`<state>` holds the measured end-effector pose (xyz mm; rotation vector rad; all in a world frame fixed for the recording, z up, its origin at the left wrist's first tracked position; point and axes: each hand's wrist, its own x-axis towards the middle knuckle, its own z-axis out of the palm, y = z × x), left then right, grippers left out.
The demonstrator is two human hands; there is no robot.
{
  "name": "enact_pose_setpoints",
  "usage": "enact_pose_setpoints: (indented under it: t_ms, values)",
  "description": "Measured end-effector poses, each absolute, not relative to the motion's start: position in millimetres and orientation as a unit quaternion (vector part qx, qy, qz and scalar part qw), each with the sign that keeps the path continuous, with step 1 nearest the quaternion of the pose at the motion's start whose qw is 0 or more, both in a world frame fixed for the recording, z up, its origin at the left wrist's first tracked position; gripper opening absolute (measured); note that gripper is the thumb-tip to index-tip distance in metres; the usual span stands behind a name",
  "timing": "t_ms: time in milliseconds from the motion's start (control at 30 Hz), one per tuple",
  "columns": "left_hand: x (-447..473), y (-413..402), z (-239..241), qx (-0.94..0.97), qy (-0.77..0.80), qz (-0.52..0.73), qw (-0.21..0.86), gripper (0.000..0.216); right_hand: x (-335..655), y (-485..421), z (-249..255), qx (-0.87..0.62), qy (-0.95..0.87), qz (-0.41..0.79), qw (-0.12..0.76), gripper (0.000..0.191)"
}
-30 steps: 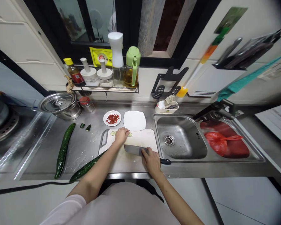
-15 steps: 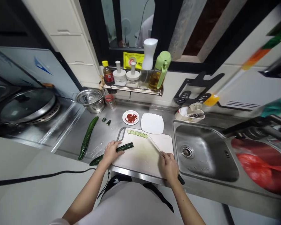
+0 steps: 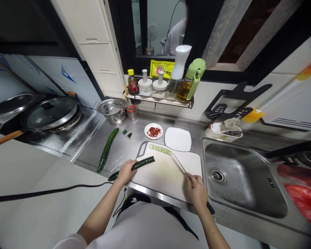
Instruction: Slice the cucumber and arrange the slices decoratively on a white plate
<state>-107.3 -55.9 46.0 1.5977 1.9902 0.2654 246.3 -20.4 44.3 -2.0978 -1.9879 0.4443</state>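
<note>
My left hand (image 3: 127, 172) is closed around a cut cucumber (image 3: 144, 162), whose cut end lies over the white cutting board (image 3: 160, 188) and whose tail sticks out beyond the board's left edge. In my right hand (image 3: 197, 190) is a kitchen knife (image 3: 179, 165); its black handle end pokes out behind the palm. The knife's tip points at a row of overlapping cucumber slices (image 3: 160, 149) near the board's far edge. A whole cucumber (image 3: 107, 150) lies on the steel counter to the left, with two small cucumber ends (image 3: 129, 135) behind it.
Behind the board stand a plate of chopped red pieces (image 3: 153, 131) and a white square plate (image 3: 178, 139). The sink (image 3: 243, 183) adjoins on the right. A lidded pot (image 3: 112, 110) and a covered wok (image 3: 52, 112) are at left. Seasoning jars line a rack (image 3: 158, 100).
The camera view has swung left, so everything sits farther right in the picture. Both hands keep their holds on the cucumber and the knife, and the slices lie unchanged.
</note>
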Motion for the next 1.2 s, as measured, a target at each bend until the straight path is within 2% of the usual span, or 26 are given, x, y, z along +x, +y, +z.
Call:
enact_pose_setpoints:
  t_ms: [333,633,967,1200]
  values:
    - [-137,-2,44,0.464,0.860,0.117,0.179,0.047,251,-20,47,-0.715,-0.673,0.154,0.111,0.033]
    - [-148,40,37,0.408,0.895,0.087,0.161,0.046,250,-16,42,-0.707,-0.675,0.161,0.134,0.035]
    - [-150,44,29,0.416,0.893,0.071,0.157,0.046,248,-17,45,-0.716,-0.662,0.189,0.117,0.036]
    - [-148,39,32,0.412,0.894,0.089,0.153,0.056,246,-11,40,-0.701,-0.651,0.227,0.182,0.043]
